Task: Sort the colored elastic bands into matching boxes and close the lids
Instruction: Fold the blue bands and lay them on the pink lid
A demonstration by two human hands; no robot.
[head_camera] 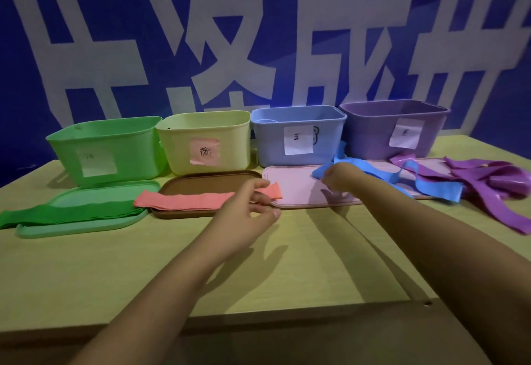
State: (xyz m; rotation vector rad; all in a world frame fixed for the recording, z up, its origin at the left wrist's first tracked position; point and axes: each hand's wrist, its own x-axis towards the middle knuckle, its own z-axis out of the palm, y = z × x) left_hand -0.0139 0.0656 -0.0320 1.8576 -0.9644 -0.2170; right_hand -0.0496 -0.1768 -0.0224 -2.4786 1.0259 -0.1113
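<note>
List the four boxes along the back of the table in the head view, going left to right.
green box → yellow box → blue box → purple box

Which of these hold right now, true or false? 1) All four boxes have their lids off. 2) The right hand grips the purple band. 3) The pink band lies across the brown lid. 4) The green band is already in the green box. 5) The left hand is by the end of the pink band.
1) True: the green box, yellow box, blue box and purple box all stand open.
2) False: the right hand grips the blue band; the purple band lies on the table.
3) True: the pink band lies across the brown lid.
4) False: the green band lies on the green lid.
5) True: the left hand is at its right end.
</note>
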